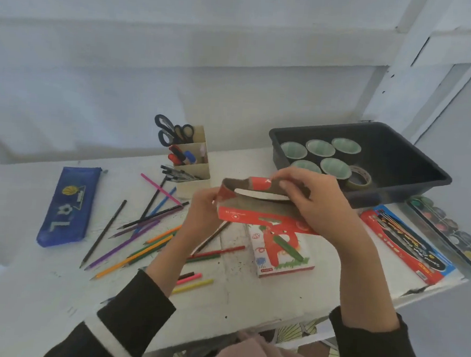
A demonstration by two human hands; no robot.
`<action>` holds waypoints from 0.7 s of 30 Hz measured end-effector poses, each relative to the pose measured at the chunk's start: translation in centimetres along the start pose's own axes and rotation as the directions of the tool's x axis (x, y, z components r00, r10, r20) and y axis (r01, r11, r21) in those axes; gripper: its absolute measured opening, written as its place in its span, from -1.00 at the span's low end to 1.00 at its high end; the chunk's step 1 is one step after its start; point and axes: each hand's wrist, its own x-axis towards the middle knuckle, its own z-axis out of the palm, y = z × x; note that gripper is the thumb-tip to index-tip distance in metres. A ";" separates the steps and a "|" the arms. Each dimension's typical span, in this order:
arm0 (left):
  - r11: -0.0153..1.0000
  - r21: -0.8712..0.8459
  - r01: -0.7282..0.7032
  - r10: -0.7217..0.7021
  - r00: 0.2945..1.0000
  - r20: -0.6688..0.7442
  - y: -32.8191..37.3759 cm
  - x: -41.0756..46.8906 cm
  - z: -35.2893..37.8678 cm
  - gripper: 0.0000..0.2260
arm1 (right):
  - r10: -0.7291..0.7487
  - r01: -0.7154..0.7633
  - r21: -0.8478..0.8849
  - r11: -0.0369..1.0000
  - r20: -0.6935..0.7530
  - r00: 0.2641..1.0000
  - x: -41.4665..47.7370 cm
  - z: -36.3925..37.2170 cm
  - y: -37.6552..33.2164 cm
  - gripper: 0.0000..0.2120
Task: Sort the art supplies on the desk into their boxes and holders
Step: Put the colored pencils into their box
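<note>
While left hand (201, 213) and right hand (320, 203) grip its ends, the thin cardboard pencil box (242, 217) looks light, crushable, best held gently there.

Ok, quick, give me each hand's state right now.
Left hand: grips the red box at its left end.
Right hand: pinches the same box's top flap.

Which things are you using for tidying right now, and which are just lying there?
In use now: red pencil box, gripped by left hand and right hand, flap open; loose coloured pencils on the desk, likely going in it.
Just lying about: blue pencil case; black tray of tape rolls; scissors in the holder; paint set.
</note>
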 end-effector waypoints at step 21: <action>0.731 0.615 0.295 -0.476 0.867 0.149 2.8 -21.9 -25.4 0.06 | -0.304 -0.036 0.501 0.865 0.579 0.756 3.3 25.1 -15.6 -0.56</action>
